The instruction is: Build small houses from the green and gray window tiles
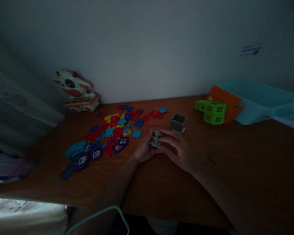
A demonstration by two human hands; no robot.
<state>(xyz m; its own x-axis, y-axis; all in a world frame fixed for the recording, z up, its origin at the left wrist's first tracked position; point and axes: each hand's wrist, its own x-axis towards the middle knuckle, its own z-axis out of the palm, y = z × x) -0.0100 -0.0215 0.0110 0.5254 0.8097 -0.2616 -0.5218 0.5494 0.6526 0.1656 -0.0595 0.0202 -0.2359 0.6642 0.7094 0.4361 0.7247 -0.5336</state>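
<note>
Between my two hands, over the middle of the wooden table, is a small grey building piece (155, 138) with notched edges. My left hand (145, 149) grips it from the left, thumb up along its side. My right hand (177, 148) closes on it from the right, fingertips on its upper edge; the fingers hide part of it. Just behind my right hand stands a grey open-topped box (178, 122) built from notched panels, with a pale piece at its foot. Left of my hands lie many loose flat building pieces (118, 132) in red, blue, yellow and purple.
A toy cow with a keyboard (81, 102) stands at the back left. To the right are a green block structure (214, 112), an orange panel (224, 98) and a light blue plastic bin (252, 111). A pale cable (100, 212) loops across the lower front.
</note>
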